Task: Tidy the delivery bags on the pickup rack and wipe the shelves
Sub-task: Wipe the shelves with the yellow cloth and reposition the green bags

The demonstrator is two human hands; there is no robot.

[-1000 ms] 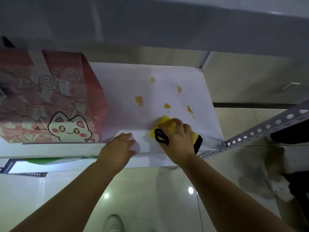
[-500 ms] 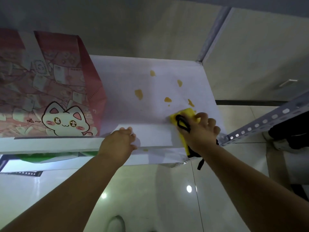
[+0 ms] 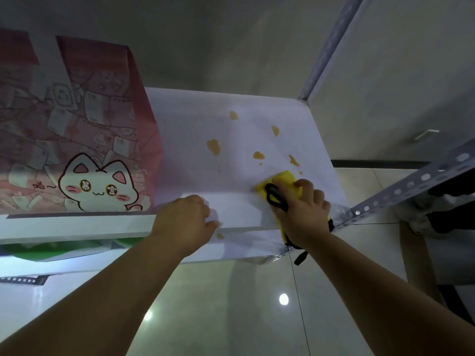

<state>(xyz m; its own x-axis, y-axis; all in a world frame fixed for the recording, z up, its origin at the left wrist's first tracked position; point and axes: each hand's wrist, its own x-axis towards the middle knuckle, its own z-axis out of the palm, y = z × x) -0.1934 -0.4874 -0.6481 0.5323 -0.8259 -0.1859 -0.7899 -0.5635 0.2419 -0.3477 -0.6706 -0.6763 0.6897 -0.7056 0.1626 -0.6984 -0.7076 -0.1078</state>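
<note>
A white shelf (image 3: 195, 129) of the rack carries several orange-yellow stains (image 3: 213, 146) on its right half. My right hand (image 3: 300, 211) grips a yellow cloth (image 3: 284, 183) with a black loop and presses it on the shelf near the front right corner, just below the stains. My left hand (image 3: 183, 222) rests on the shelf's front edge with its fingers curled over the lip. A pink delivery bag (image 3: 77, 140) with a white cartoon cat stands upright on the left half of the shelf.
A perforated metal rack post (image 3: 401, 191) runs off to the right. Another post (image 3: 326, 47) rises at the shelf's back right corner. A green item (image 3: 51, 249) lies on the lower shelf. One stain spot (image 3: 220, 236) sits below the front edge. Glossy tiled floor lies beneath.
My right hand has slid the yellow cloth to the right along the shelf front, towards the corner. My left hand's fingers have curled over the front edge. The view has tilted.
</note>
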